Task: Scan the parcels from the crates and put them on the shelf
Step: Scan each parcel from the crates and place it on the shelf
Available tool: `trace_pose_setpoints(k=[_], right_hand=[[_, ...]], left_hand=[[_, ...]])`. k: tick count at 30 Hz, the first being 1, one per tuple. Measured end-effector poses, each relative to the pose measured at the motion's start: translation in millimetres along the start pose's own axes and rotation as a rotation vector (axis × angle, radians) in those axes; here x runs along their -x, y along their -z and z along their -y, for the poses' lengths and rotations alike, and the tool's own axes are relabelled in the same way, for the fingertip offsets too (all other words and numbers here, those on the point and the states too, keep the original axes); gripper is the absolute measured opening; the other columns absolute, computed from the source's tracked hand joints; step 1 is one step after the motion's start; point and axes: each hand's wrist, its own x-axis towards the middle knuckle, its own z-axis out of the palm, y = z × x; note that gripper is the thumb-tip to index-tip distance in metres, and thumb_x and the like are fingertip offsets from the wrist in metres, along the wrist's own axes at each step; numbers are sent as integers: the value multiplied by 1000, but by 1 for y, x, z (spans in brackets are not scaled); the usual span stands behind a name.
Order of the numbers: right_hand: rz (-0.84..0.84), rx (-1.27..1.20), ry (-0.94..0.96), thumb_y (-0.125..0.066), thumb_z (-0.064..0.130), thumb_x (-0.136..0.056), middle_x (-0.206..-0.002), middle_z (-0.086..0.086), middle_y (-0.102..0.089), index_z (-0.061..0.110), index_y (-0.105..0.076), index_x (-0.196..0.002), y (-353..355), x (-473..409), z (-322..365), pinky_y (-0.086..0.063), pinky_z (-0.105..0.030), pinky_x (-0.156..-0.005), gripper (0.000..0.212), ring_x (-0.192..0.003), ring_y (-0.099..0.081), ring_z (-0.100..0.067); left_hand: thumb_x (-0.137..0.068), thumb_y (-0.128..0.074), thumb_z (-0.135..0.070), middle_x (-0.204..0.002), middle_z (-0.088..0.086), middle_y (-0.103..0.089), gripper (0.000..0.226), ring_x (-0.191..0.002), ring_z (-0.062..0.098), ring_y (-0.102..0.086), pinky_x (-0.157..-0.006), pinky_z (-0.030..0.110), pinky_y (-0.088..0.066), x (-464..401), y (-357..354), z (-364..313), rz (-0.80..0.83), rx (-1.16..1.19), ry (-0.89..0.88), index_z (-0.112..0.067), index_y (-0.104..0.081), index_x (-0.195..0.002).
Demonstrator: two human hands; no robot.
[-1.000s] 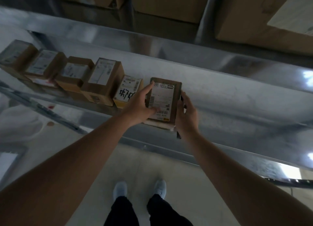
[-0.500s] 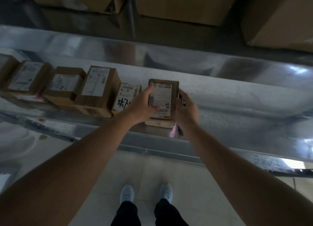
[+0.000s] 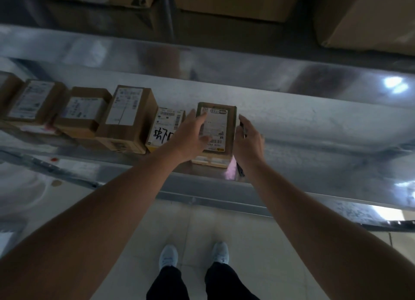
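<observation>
A brown parcel (image 3: 219, 124) with a white label lies on the metal shelf (image 3: 303, 131), at the right end of a row of parcels. My left hand (image 3: 190, 138) grips its left edge, thumb on the label. My right hand (image 3: 249, 142) is pressed against the parcel's right side and is closed on a thin dark scanner (image 3: 239, 171), which throws a pink glow on the shelf lip. To the left stand a parcel with black handwriting (image 3: 164, 124), a taller box (image 3: 128, 113) and several more boxes (image 3: 83, 108).
Large cartons (image 3: 231, 1) fill the level above the shelf, with another carton (image 3: 363, 14) at the right. The shelf's front lip (image 3: 202, 198) runs across below my hands. My feet (image 3: 168, 254) stand on a pale tiled floor.
Both hands stay on the parcel, which has settled slightly deeper on the shelf beside the handwritten parcel. The view has shifted a little, so the row of boxes sits further right in frame.
</observation>
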Motion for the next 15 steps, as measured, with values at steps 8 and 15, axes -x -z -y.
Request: trace_pose_setpoints(k=[8, 15], right_hand=[[25, 158, 184, -50, 37, -110, -131, -7, -60, 47, -41, -160, 40, 38, 18, -52, -46, -99, 52, -112, -58, -29], [-18, 390, 344, -49, 36, -108, -133, -11, -55, 44, -46, -158, 74, 108, 21, -35, -38, -92, 50, -118, -50, -28]], left_hand=[[-108, -58, -23, -176, 12, -15, 62, -160, 38, -20, -128, 56, -24, 38, 18, -33, -88, -233, -84, -11, -34, -164], [-107, -59, -22, -173, 16, -22, 61, -157, 39, -30, -126, 53, -32, 91, 36, -49, -84, -310, -192, -8, -37, -162]])
